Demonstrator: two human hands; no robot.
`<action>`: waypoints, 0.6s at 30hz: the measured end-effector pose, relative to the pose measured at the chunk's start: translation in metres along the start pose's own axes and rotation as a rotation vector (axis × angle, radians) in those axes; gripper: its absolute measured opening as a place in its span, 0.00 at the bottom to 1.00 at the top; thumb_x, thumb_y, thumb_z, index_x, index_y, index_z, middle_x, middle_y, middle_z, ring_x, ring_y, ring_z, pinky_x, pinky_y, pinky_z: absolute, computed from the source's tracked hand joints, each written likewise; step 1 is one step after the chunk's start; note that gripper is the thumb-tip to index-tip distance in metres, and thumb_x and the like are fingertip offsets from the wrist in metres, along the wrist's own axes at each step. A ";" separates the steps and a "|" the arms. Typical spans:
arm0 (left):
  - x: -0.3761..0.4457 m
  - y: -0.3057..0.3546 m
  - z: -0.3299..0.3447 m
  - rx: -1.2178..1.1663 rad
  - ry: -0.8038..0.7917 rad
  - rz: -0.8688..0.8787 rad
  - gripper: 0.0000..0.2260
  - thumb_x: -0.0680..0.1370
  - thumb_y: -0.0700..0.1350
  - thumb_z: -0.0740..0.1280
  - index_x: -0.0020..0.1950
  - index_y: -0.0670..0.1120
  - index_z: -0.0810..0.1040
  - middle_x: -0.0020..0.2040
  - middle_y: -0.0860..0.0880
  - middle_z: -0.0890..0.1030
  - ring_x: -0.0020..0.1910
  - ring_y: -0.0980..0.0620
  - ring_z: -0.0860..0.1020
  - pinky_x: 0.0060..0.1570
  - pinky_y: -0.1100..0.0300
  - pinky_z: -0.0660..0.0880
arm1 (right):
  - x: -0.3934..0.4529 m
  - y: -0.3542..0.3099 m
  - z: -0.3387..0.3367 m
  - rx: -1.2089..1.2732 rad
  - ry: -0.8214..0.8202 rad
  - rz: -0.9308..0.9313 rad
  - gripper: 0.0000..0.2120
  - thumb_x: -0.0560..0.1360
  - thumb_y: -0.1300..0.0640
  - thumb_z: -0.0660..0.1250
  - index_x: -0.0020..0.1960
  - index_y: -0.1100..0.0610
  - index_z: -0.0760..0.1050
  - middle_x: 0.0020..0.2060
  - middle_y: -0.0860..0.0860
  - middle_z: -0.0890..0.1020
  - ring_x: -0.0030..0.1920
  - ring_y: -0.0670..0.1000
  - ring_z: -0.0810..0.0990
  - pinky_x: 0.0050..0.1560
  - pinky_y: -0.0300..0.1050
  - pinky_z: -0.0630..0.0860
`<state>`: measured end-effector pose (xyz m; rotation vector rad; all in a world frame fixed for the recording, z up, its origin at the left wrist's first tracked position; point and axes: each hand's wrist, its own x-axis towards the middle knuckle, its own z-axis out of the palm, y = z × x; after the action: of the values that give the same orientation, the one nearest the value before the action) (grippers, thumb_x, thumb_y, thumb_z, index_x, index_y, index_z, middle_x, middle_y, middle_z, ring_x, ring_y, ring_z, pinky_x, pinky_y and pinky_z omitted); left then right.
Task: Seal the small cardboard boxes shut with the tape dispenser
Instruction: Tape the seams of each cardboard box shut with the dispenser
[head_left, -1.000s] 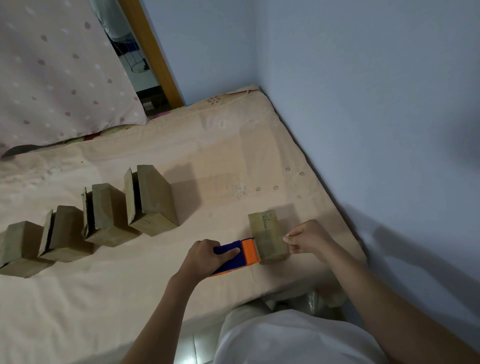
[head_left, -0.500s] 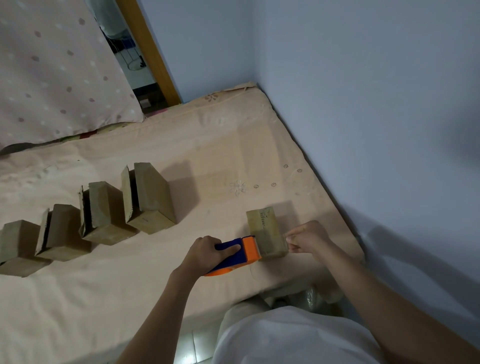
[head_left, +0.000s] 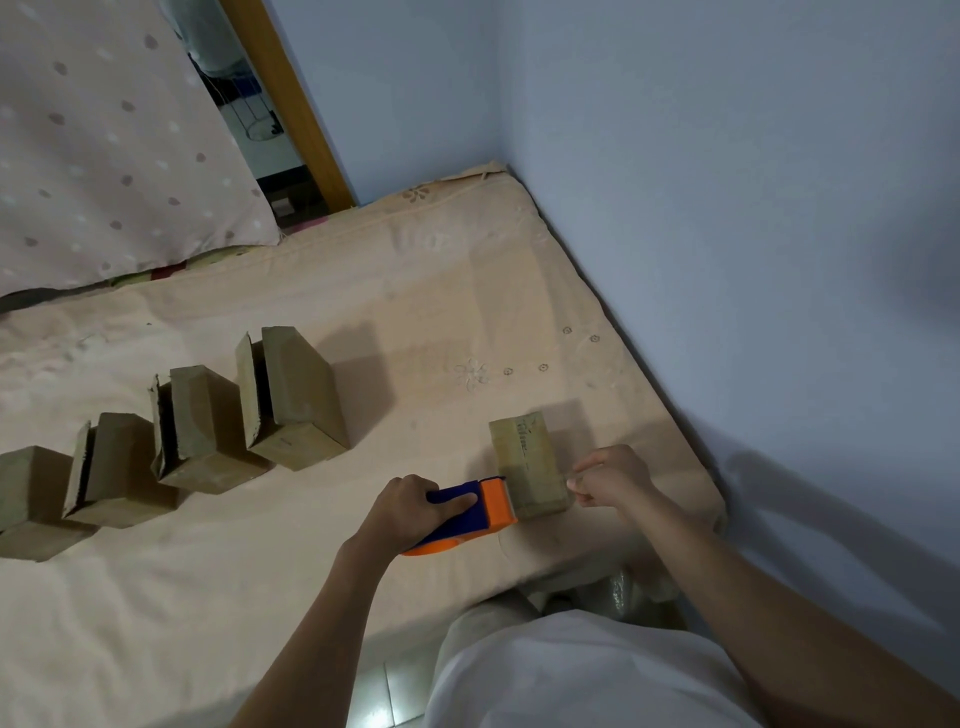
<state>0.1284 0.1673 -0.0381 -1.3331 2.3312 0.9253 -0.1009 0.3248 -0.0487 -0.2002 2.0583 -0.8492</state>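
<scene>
Five small cardboard boxes are seen on a bed covered with a pale peach sheet (head_left: 311, 597). One box (head_left: 527, 465) is set apart near the bed's right front corner, close to the blue wall (head_left: 727, 208), with faint print visible on its upper face. The tape dispenser (head_left: 470, 512), with a dark blue handle and an orange head, is gripped by the left hand (head_left: 410, 512), whose fingers are curled round the handle; the orange head is held against the box's left near edge. The right hand (head_left: 613, 480) is placed at the box's right side, its fingertips drawn together in a pinch right at the box's edge; whether the cardboard itself or a tape end is pinched cannot be told. The four other boxes are arranged in a row to the left, well apart from the worked box: a tall box (head_left: 296, 397) nearest it, then a middle box (head_left: 200, 436), a lower box (head_left: 117, 470) and a far-left box (head_left: 26, 501) cut by the frame edge. Dark gaps are shown along the left sides of three of them, where flaps stand ajar. A dotted cloth (head_left: 104, 156) is seen behind the bed, beside a wooden door frame (head_left: 291, 104).
</scene>
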 end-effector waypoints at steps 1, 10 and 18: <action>0.001 0.000 0.000 0.003 0.002 0.003 0.25 0.75 0.68 0.64 0.46 0.46 0.81 0.40 0.51 0.84 0.38 0.53 0.81 0.38 0.64 0.72 | 0.000 -0.001 0.000 -0.008 0.006 0.001 0.07 0.70 0.67 0.76 0.48 0.62 0.82 0.36 0.58 0.85 0.35 0.54 0.85 0.46 0.51 0.85; 0.006 -0.004 0.004 0.016 -0.013 0.010 0.25 0.75 0.68 0.64 0.46 0.46 0.81 0.40 0.51 0.84 0.39 0.53 0.81 0.39 0.63 0.74 | 0.005 0.001 0.006 -0.070 0.026 0.013 0.04 0.70 0.67 0.76 0.45 0.62 0.84 0.36 0.57 0.85 0.36 0.54 0.86 0.47 0.51 0.85; 0.012 -0.006 0.011 0.046 -0.042 0.009 0.25 0.75 0.69 0.64 0.46 0.47 0.81 0.41 0.51 0.84 0.39 0.53 0.82 0.43 0.59 0.78 | 0.011 0.004 0.007 -0.193 0.018 0.007 0.08 0.70 0.62 0.75 0.47 0.65 0.85 0.36 0.56 0.87 0.40 0.54 0.87 0.51 0.51 0.83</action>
<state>0.1266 0.1642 -0.0549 -1.2745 2.3146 0.8882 -0.1011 0.3198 -0.0614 -0.2909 2.1572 -0.6491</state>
